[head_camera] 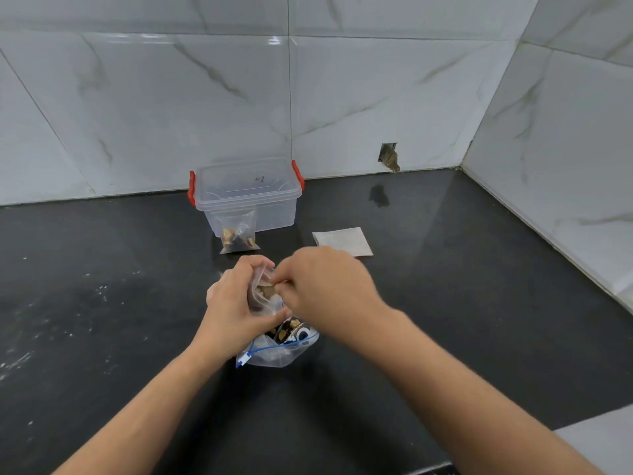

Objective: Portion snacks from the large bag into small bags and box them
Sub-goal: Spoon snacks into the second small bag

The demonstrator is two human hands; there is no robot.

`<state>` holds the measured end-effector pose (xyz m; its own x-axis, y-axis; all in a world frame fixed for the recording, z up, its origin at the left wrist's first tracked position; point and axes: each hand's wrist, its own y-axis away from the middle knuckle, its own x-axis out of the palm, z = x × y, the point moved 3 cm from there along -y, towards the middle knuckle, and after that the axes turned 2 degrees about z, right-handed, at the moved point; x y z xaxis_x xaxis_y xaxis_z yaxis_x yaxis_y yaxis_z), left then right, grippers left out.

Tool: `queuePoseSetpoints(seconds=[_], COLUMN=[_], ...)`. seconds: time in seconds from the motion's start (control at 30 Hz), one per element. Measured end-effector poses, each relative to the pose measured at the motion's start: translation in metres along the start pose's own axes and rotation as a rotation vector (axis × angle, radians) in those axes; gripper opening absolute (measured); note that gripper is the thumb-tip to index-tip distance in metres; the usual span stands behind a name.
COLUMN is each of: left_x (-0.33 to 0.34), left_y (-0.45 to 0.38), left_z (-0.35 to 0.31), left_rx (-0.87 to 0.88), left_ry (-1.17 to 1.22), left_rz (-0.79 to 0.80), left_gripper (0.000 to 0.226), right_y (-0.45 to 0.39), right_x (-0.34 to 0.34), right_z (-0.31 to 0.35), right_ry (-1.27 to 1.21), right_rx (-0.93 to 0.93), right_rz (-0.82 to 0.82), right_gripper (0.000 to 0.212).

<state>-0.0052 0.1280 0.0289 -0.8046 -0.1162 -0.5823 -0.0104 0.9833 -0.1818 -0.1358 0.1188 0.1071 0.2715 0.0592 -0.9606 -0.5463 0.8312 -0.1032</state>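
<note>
Left hand (236, 303) grips small clear plastic bag (262, 286) upright at mouth, over large clear zip bag with blue seal (277, 351) on black counter (445, 303). Right hand (329, 286) pinches snack piece at opening. Film thin, limp, slippery: hold by rim. Snacks light, likely brittle.

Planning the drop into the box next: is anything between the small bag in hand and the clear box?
Yes. A filled small bag stands against the box's front wall, on the line from the held small bag, and the box lid is on. The left hand grips the held bag.
</note>
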Motion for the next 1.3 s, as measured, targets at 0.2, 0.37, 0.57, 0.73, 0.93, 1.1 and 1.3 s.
queuePoseSetpoints(seconds=[0.2,0.37,0.57,0.73,0.93,1.1,1.3], left_x=[-0.008,-0.007,0.0,0.005,0.006,0.0,0.005], left_y=[-0.002,-0.003,-0.008,-0.005,-0.004,-0.012,-0.014], left_z=[0.01,0.028,0.034,0.031,0.023,0.015,0.02], left_rx=[-0.071,-0.305,-0.489,-0.474,-0.423,-0.377,-0.319], left_ry=[-0.084,-0.118,-0.058,0.08,0.201,0.261,0.114], left_rz=[-0.027,0.029,0.172,0.115,0.075,-0.032,0.013], left_gripper=[0.064,0.041,0.042,0.037,0.046,0.046,0.043], right_y=[0.013,0.028,0.027,0.025,0.027,0.027,0.026], right_x=[-0.022,-0.013,0.041,0.06,0.067,0.062,0.074], right_z=[-0.017,-0.05,-0.046,-0.05,-0.046,-0.05,-0.061], right_ry=[-0.093,-0.114,0.064,-0.052,-0.057,0.035,-0.222], right_rx=[0.127,0.367,0.318,0.316,0.285,0.297,0.461], right_rz=[-0.115,0.068,0.006,0.028,0.02,0.01,0.07], right_gripper=[0.025,0.023,0.026,0.027,0.027,0.025,0.026])
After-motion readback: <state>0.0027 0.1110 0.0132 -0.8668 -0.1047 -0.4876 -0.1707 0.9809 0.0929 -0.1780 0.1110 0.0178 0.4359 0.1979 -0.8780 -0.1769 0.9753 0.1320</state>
